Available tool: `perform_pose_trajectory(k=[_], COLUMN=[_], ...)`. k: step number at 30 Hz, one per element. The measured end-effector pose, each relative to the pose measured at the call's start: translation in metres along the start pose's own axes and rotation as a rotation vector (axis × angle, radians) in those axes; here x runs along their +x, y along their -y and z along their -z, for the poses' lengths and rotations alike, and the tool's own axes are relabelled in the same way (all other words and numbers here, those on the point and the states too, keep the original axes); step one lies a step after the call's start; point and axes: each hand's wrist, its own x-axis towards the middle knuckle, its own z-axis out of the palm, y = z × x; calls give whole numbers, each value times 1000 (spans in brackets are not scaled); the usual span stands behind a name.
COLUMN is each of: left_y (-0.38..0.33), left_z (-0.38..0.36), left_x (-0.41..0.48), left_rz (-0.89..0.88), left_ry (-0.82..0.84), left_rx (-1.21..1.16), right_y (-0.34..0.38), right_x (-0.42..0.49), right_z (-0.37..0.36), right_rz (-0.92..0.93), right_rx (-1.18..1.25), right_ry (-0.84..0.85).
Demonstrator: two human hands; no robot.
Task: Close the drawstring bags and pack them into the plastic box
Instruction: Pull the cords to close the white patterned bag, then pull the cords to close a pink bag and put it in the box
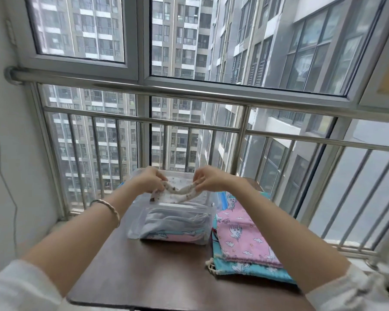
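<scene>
From the head view, the left hand (152,180) and right hand (209,181) each pinch an end of a white patterned bag (180,194) in curled fingers, so its long axis runs left to right between them, sagging in the middle. It hangs just above the far part of the plastic box (132,219) on the table (155,265), which already holds folded bags (164,223), so I'd say the way in is straight down, neither hand nearer.

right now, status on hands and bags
Both busy: left hand and right hand pinching the white printed bag over the plastic box. Box part filled with folded bags. Beside it, pink bag atop blue bag; nothing blocking.
</scene>
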Motion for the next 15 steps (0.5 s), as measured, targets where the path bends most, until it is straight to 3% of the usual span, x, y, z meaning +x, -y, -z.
perform_pose_trajectory(k=[5,7,12,15], left_y=[11,8,-1,-1], left_z=[-24,-32,-45,-51], left_x=[24,29,37,43], left_rz=[-7,-36,59,133], left_ry=[170,221,464,586], left_rx=[514,681,822,818], right_y=[-4,1,7,5], right_x=[41,51,66,65], right_z=[-24,-32,-49,-58], right_rz=[-111,-128,-259,-290], right_rx=[-323,-338,-395,-506], right_ry=[227,274,530,524])
